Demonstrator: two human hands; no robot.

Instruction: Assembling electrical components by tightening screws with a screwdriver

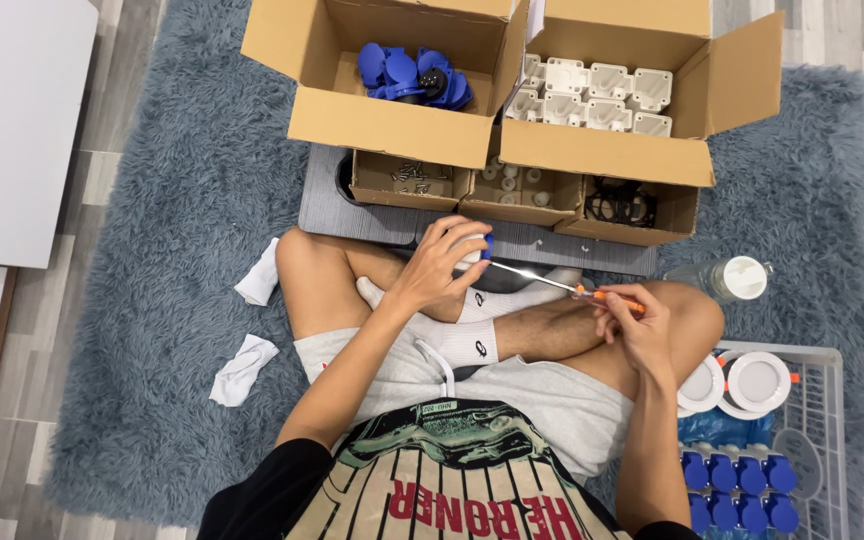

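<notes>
The left hand (pixel 439 265) is curled tight around a small white plastic socket housing with a blue part (pixel 476 250), held above the crossed legs. The right hand (pixel 635 325) pinches the orange handle of a slim screwdriver (pixel 552 282), whose bright metal shaft slants up to the housing and meets it. Ahead, three shallow cardboard trays sit on a grey ribbed board (pixel 382 222): one with metal screws (pixel 412 177), one with small white pieces (pixel 517 183), one with black rings (pixel 620 207). Behind stand two open cartons, of blue plug parts (pixel 412 75) and of square white housings (pixel 592 95). A shaggy blue-grey rug (pixel 182 200) lies beneath; a white wire basket (pixel 820 440) at right holds finished blue-capped units.
</notes>
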